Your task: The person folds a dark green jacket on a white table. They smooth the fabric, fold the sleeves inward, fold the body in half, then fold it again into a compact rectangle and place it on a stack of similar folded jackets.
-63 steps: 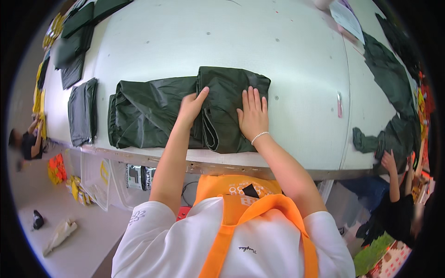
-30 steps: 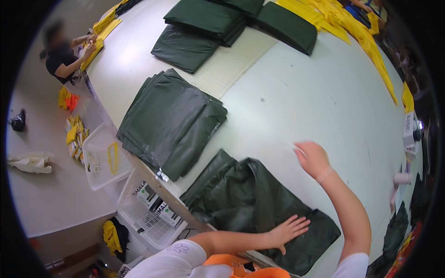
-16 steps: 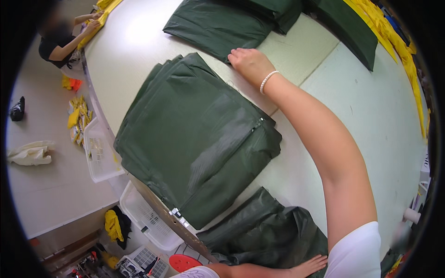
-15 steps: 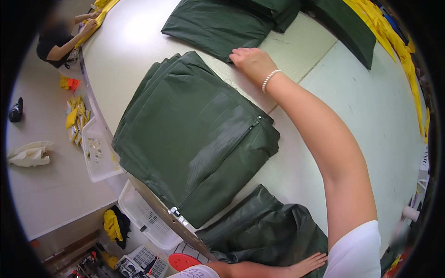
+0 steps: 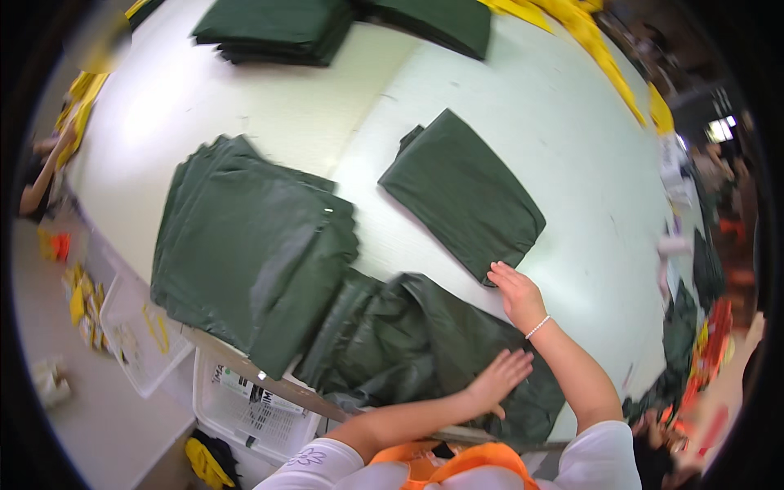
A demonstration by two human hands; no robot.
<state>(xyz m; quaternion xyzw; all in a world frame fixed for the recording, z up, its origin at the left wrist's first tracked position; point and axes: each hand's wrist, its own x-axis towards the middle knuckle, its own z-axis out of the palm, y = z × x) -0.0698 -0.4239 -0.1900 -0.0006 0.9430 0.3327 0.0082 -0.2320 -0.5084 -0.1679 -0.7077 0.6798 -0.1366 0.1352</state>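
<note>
My right hand [image 5: 520, 300], with a beaded bracelet at its wrist, has its fingers closed on the near corner of a folded dark green coated-fabric garment [image 5: 465, 196], which lies flat on the table. Just to the left and nearer to me, my left hand [image 5: 500, 381] is open, fingers spread, over the right part of a loose, wrinkled dark green garment [image 5: 392, 339]. Whether its palm presses on the fabric I cannot tell. A layered stack of dark green pieces with a zip [image 5: 245, 245] lies left of the loose garment.
More folded green bundles [image 5: 278, 28] lie at the far side of the pale table [image 5: 588, 163]. Yellow fabric [image 5: 592, 49] runs along the far right edge. White plastic baskets [image 5: 245, 408] stand below the left edge. Another person's arm [image 5: 41, 184] shows at far left.
My right hand has come back toward me from the far bundles, and a folded garment now lies by it. My left hand has lifted into fuller view. The whole view has swung right.
</note>
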